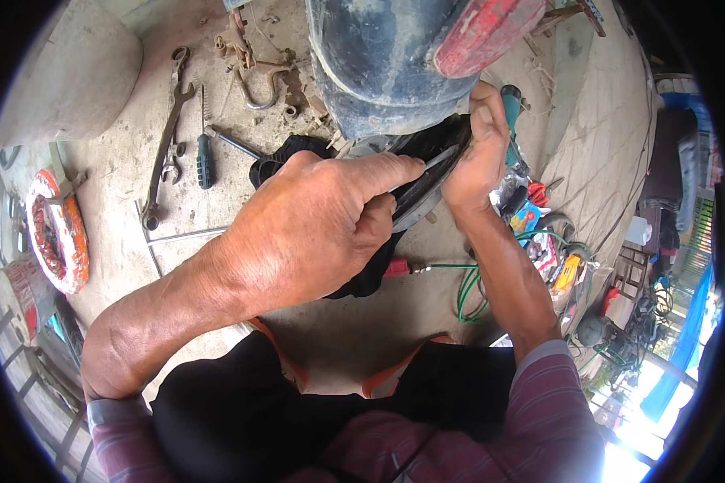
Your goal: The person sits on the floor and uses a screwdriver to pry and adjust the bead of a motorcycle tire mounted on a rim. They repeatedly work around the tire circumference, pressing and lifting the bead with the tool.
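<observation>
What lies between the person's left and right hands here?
In the head view, a black, curved, tyre-like piece lies between the left hand and the right hand, its slanted edge running alongside the right hand.

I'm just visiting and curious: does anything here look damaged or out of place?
The dark mudguard above the tyre looks worn: its surface is scuffed and smeared with pale marks. A wrench and a screwdriver lie loose on the floor at left, which looks untidy.
</observation>
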The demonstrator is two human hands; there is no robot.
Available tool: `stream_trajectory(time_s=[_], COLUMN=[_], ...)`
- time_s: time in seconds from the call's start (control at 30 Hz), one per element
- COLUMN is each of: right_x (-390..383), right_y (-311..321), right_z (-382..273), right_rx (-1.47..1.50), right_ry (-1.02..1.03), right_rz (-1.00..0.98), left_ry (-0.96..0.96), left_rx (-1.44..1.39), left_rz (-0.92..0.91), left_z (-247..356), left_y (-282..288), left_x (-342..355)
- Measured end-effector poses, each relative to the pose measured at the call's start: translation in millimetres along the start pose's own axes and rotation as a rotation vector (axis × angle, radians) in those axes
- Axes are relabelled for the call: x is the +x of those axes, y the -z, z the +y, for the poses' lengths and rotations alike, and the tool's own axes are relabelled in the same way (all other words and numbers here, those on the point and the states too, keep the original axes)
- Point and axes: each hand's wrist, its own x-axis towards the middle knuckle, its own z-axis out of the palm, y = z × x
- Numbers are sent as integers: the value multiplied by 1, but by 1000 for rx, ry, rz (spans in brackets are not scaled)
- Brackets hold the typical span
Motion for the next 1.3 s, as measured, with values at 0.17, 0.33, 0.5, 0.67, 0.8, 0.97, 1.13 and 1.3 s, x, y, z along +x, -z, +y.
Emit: stream_trajectory(time_s=[0.17, 0.33, 0.5, 0.67, 0.8, 0.97, 1.13, 1.3], right_x=[0, -4, 2, 0, 0, 7, 17, 23], right_y=[-4, 0, 5, -2, 7, 7, 14, 23], right_z=[5, 0, 11, -1, 5, 7, 22, 29], right_rx=[25, 2, -114, 17, -41, -94, -145, -364], right_ry=[26, 0, 120, -3, -21, 10, 3, 144], right_rz=[0, -11, 7, 17, 16, -5, 13, 28], left_ry=[-15, -9, -15, -6, -84, -35, -57, -106], left_rx=[-151, 14, -63, 131, 99, -74, -53, -127], left_rz=[20, -21, -17, 10, -5, -58, -58, -66], left_z=[-21, -4, -10, -3, -5, -25, -24, -57], left_y=[-2, 3, 8, -2, 2, 9, 7, 8], left_x=[-48, -3, -43, -8, -15, -53, -13, -68])
